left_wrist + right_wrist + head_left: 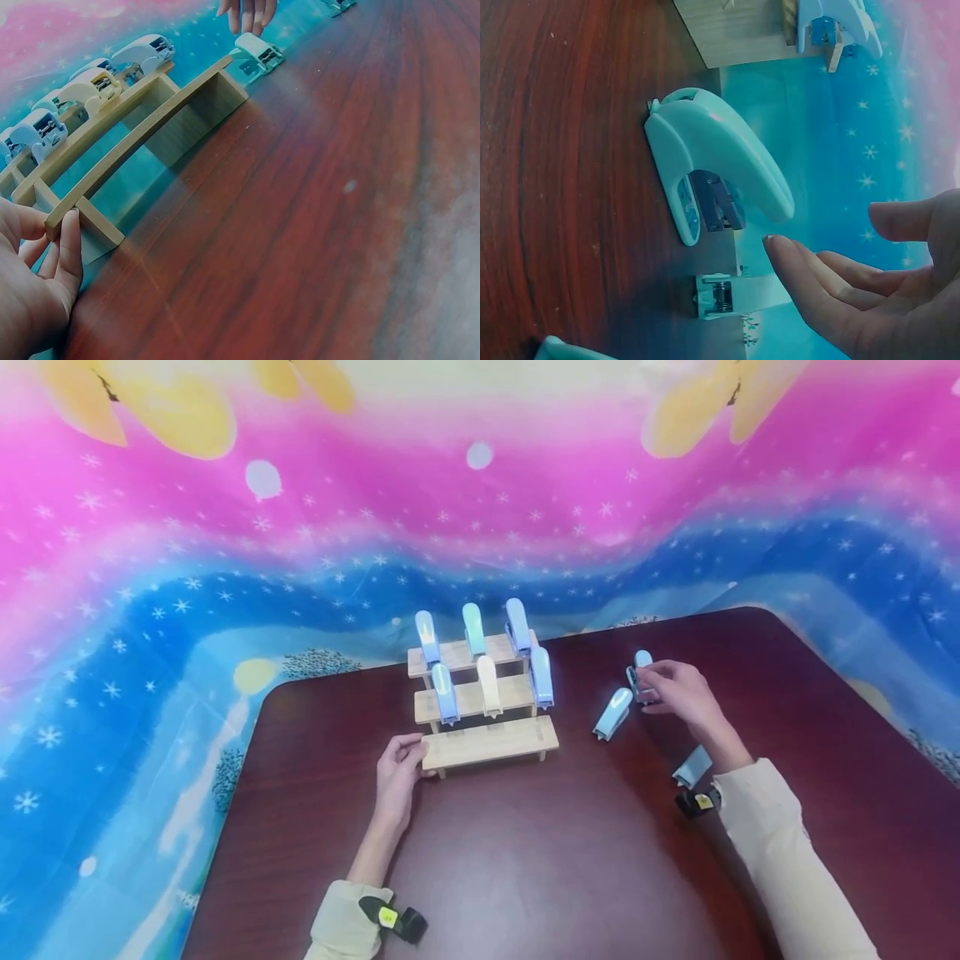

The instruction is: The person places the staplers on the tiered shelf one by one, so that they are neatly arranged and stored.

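My left hand (397, 772) pinches the left end of the lowest tier of a wooden three-step stand (491, 743), thumb on top and fingers beneath in the left wrist view. Over on the right, my right hand (678, 693) is beside a pale stapler (642, 660), partly covering it in the head view. Its thumb and fingers (810, 289) are spread apart with nothing between them in the right wrist view. A mint-green stapler (712, 142) stands on the table closer to the stand. Another pale stapler (693, 767) lies by the right wrist, partly hidden.
Blue, mint and cream staplers (488, 685) stand in two rows on the stand's upper and middle tiers. Under everything is a dark reddish wooden table (540, 860). A pink and blue patterned cloth (480, 518) hangs behind and around it.
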Demonstrator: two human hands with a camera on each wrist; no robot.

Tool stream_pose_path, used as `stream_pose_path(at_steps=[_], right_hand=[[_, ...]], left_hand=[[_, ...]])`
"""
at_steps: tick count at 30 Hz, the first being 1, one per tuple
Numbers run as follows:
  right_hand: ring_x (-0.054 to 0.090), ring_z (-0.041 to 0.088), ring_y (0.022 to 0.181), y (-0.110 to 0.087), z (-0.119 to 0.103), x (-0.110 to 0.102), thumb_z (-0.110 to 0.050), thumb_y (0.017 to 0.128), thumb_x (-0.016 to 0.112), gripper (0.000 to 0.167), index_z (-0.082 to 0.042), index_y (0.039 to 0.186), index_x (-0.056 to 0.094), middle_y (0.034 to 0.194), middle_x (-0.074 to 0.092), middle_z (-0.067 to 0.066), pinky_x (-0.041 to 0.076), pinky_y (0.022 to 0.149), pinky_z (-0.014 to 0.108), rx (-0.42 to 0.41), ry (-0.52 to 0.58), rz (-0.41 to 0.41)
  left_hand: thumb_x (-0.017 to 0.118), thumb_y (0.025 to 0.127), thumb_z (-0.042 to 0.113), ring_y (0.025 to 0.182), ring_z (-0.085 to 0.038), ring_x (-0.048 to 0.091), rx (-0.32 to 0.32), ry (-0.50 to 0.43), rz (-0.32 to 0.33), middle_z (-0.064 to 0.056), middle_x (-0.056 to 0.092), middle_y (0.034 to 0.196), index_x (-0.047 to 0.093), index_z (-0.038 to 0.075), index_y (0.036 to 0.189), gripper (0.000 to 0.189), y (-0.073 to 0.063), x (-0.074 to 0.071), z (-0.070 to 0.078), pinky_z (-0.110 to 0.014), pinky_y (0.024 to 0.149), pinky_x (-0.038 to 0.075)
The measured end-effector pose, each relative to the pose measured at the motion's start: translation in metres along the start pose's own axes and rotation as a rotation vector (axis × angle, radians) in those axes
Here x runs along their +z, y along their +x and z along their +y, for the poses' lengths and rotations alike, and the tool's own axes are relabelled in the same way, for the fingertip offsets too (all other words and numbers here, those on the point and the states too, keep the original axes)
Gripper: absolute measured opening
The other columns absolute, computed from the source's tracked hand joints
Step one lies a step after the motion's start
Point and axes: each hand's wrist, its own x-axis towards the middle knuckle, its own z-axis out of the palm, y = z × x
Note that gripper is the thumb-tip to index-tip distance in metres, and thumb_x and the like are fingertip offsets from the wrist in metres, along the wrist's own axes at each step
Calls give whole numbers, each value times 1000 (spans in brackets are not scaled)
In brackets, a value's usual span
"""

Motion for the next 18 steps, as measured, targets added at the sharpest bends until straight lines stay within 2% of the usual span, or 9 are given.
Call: stream_pose_path(at_steps=[5, 13, 18], right_hand=[[66, 44, 112, 5, 1, 5, -29, 109, 53, 58, 16, 144, 43, 129, 57, 37, 63, 83, 38, 17, -35, -37], [68, 43, 103, 10, 2, 22, -29, 105, 61, 64, 17, 144, 39, 121, 59, 36, 64, 78, 43, 70, -212, -101], [70, 39, 92, 13, -1, 34, -24, 102, 67, 60, 19, 137, 45, 113, 59, 34, 65, 73, 42, 54, -298, -103]], left_hand=[[61, 100, 2, 76, -12, 64, 2, 7, -8, -8, 68, 102, 57, -10, 123, 26, 1, -1, 1, -24, 64, 58], [60, 100, 1, 78, -12, 64, 2, 5, -9, -8, 67, 103, 57, -9, 123, 25, -1, -2, -1, -25, 64, 58], [61, 100, 2, 78, -13, 64, 8, 7, -15, -8, 67, 103, 57, -9, 123, 25, -1, -3, 0, -25, 65, 58]])
